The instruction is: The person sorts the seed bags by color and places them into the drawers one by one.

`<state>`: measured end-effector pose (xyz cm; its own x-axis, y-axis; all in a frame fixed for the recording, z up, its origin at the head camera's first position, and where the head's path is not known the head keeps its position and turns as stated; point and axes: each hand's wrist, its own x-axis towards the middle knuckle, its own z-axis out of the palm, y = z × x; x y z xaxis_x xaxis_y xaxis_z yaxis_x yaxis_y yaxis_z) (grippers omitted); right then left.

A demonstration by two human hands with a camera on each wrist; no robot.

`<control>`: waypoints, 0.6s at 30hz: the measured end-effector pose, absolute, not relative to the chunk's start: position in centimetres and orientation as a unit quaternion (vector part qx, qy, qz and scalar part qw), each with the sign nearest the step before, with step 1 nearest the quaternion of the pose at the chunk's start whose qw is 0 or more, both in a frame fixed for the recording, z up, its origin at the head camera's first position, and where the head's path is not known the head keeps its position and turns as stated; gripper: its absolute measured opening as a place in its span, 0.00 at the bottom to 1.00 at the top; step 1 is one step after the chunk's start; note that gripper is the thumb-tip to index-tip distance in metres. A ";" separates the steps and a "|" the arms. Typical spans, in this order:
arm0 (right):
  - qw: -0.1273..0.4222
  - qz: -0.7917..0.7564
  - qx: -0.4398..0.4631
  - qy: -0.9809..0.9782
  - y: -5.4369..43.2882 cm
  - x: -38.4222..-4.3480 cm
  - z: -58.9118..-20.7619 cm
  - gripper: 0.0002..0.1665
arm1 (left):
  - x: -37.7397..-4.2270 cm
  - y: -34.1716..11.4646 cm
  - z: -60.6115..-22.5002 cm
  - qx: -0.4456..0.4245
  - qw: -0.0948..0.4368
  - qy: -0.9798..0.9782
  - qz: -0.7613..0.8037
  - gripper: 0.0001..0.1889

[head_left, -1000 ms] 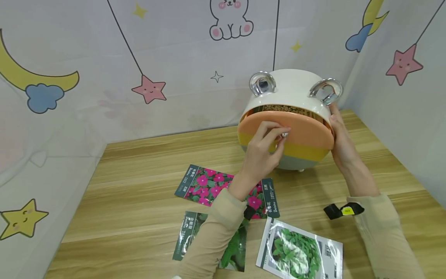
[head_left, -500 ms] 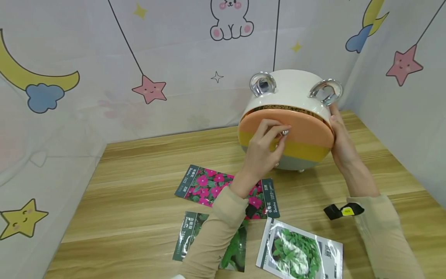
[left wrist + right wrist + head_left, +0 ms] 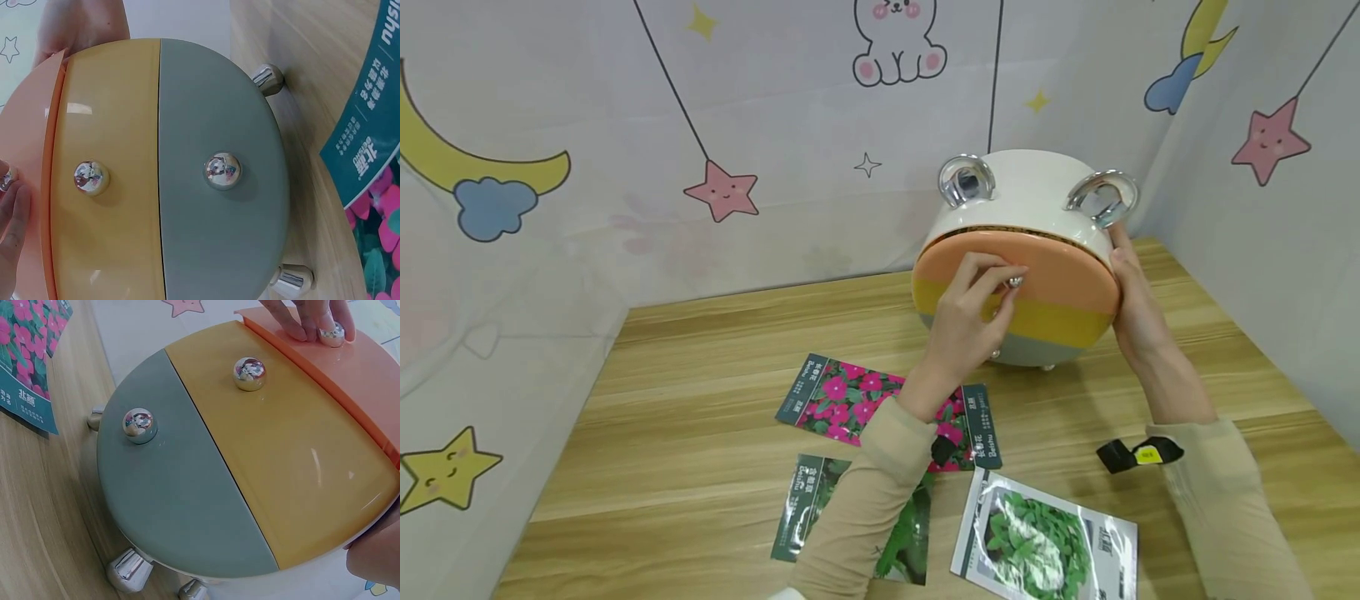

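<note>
A round white storage box [image 3: 1037, 192] stands tilted back on small feet, with orange, yellow and grey-green drawer fronts. Its orange top drawer [image 3: 1067, 279] juts out slightly, leaving a narrow gap along its upper edge. My left hand [image 3: 962, 325] pinches the silver knob [image 3: 1015, 282] of that drawer between thumb and fingers. At the box's right side, my right hand [image 3: 1138, 308] grips the wall, its far fingers partly hidden. The yellow drawer [image 3: 106, 237] and the grey-green drawer [image 3: 219, 106] sit flush, each with a round silver knob.
Seed packets lie in front of the box: pink-flower ones [image 3: 842, 400], a green-leaf one [image 3: 805, 508] partly under my left sleeve, and a white-bordered one [image 3: 1037, 542]. Two chrome rings [image 3: 966, 179] rise from the box top. A printed cloth wall [image 3: 790, 208] stands behind the wooden table [image 3: 685, 433].
My left hand has moved the orange drawer slightly inward, and the gap above it has narrowed. The right hand keeps its place on the box's side.
</note>
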<state>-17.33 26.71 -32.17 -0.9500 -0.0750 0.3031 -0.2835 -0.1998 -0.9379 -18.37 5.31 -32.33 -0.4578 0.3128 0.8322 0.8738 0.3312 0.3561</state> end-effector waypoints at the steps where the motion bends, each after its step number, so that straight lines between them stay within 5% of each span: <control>1: 0.069 0.761 0.142 -0.629 26.7 -17.3 -32.2 0.33 | -18.4 5.3 -32.3 -0.399 0.334 -0.743 -0.420 0.10; 18: 0.073 0.760 0.142 -0.630 26.8 -17.3 -32.2 0.33 | -18.9 5.6 -32.3 -0.393 0.319 -0.744 -0.436 0.10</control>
<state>-17.26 26.75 -32.17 -0.9488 -0.0681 0.3084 -0.2906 -0.1944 -0.9369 -18.87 5.58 -32.28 -0.4866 0.3061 0.8182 0.8636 0.3099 0.3977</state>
